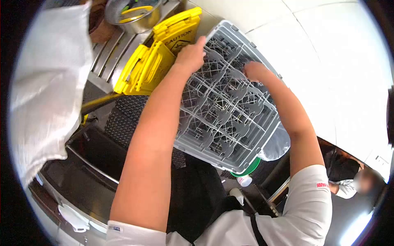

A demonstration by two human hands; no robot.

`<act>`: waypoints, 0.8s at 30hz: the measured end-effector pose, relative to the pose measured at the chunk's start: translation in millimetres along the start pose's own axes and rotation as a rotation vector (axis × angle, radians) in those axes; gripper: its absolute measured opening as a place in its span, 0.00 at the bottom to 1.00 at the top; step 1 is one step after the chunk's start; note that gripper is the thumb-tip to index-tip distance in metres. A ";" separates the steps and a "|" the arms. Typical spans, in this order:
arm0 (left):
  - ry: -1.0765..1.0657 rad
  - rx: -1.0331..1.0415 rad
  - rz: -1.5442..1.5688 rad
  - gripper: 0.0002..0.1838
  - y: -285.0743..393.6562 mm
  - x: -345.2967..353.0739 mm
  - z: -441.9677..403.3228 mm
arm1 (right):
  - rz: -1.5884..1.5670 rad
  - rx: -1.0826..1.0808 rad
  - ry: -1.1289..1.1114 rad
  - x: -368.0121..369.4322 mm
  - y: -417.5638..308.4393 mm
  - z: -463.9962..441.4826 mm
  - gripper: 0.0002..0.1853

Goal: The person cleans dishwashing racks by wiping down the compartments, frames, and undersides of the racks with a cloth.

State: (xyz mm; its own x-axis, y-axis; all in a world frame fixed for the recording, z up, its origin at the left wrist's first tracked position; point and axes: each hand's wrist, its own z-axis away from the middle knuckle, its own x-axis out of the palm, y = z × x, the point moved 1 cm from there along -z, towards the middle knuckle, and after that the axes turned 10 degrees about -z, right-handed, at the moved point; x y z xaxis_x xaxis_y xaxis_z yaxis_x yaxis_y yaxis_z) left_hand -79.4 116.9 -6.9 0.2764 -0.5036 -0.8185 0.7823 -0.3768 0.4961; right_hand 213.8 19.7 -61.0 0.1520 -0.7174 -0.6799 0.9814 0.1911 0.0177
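Note:
Both of my arms reach forward to a grey plastic dish rack [221, 96] with an open grid of compartments, tilted before me against the white tiled wall. My left hand [191, 56] is at the rack's upper left edge, its fingers closed round the rim. Inside the rack's upper right part is my right hand [255, 71], fingers curled down among the dividers; the fingertips are partly hidden, and what they hold cannot be made out.
Yellow caution signs [176, 30] stand left of the rack, near a slatted metal shelf [111, 57] with a metal pot [137, 18]. White cloth [51, 82] hangs at the far left. Below the rack are a green container [251, 167] and a white cup [244, 181]. Another person [349, 188] is at the right.

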 end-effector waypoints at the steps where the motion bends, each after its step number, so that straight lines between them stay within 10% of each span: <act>1: 0.016 -0.004 0.020 0.27 -2.8 8.6 -8.2 | -0.005 0.003 -0.039 12.9 1.3 -9.6 0.19; 5: 0.043 -0.047 -0.023 0.24 1.8 8.1 -12.1 | -0.130 0.154 -0.091 37.9 -0.8 -44.0 0.36; 10: 0.005 -0.077 -0.025 0.23 2.8 13.9 -14.4 | -0.143 -0.161 -0.071 -34.8 -2.9 18.6 0.14; 14: -0.018 -0.075 -0.053 0.24 4.9 10.9 -15.9 | -0.436 0.054 0.281 -51.2 -5.7 48.6 0.13; 17: 0.030 -0.033 0.004 0.25 -2.0 20.6 -18.2 | -0.938 0.182 0.045 -11.5 -28.8 12.9 0.16; 19: 0.035 -0.045 -0.032 0.25 -2.4 23.4 -18.9 | -0.782 -0.037 -0.182 15.2 -21.3 -35.9 0.21; 24: -0.032 -0.034 -0.053 0.22 4.0 14.1 -20.3 | -0.682 -0.203 0.147 53.3 -10.4 -40.9 0.16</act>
State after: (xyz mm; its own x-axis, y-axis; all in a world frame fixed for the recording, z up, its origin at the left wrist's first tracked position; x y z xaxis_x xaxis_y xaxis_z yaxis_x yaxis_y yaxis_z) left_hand -61.0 124.1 -22.3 0.2166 -0.5086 -0.8333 0.8140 -0.3772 0.4418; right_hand 206.9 6.9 -127.4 -0.5177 -0.6267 -0.5824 0.8086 -0.1360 -0.5725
